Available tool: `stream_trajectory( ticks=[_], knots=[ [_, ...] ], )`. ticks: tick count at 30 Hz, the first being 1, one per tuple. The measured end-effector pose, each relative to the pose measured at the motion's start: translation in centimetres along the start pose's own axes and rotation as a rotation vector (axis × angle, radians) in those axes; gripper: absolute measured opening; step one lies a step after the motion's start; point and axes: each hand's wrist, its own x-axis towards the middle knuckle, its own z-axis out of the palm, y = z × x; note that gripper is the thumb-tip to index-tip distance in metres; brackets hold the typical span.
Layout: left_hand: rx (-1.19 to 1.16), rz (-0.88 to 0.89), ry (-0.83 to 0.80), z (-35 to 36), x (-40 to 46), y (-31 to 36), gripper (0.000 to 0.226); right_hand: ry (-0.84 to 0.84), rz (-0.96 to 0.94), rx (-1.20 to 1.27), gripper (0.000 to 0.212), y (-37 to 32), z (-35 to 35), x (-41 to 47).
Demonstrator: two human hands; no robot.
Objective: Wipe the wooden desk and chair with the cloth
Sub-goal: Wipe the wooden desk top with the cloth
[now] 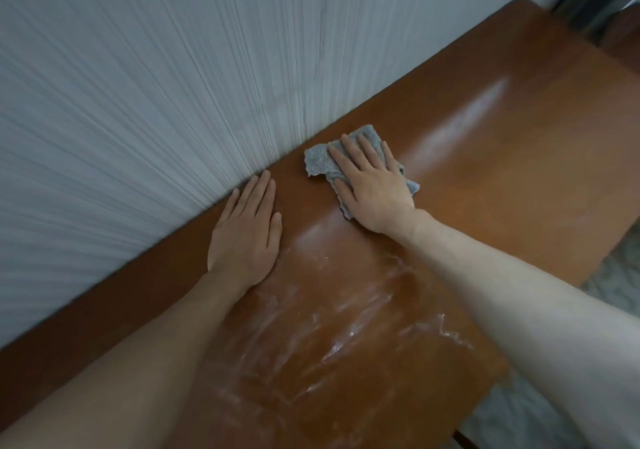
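Closest to the camera, two bare forearms reach out over the wooden desk [519,178], and the stretch of top between them is covered in whitish wet streaks [332,327] that catch the light. A bit further out, the left hand [247,230] lies palm down right on the wood, fingers straight and close together, holding nothing, with its fingertips just beside the back edge of the desk. Past that and off to the right, the right hand [372,185] is spread flat on top of the grey cloth [320,161], pressing it onto the desk with fingers fanned out. The cloth is crumpled, poking out past the fingertips and on both sides of the palm. It sits near the back edge, close to the pale ribbed wall [156,84] the desk butts up against. The far end of the desk looks dry and glossy.
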Motion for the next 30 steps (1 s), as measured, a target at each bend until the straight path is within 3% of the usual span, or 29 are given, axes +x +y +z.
stream_trajectory(
  ticks=[3,7,15,18,24,30],
  knots=[
    [-0.006,0.006,0.002,0.1,-0.1,-0.1,0.064,0.011,0.082,-0.004,0.059,0.9,0.0,-1.1],
    [-0.014,0.013,0.022,0.1,-0.2,0.0,0.060,0.054,0.197,0.002,0.059,-3.2,1.2,-3.8],
    [-0.005,0.026,0.022,-0.4,-0.2,0.1,0.064,0.052,0.165,0.010,0.061,-12.2,3.5,-8.6],
    [-0.011,0.028,0.023,-0.5,-0.2,0.2,0.066,0.055,0.120,0.002,0.059,-10.2,3.1,-8.7],
    [-0.030,0.026,0.036,-0.5,-0.4,0.1,0.060,0.109,0.296,-0.031,0.057,-4.7,2.3,-7.6],
    [-0.042,0.037,0.039,-0.1,-0.3,-0.1,0.062,0.123,0.309,-0.021,0.057,-3.4,2.2,-8.9]
  ],
)
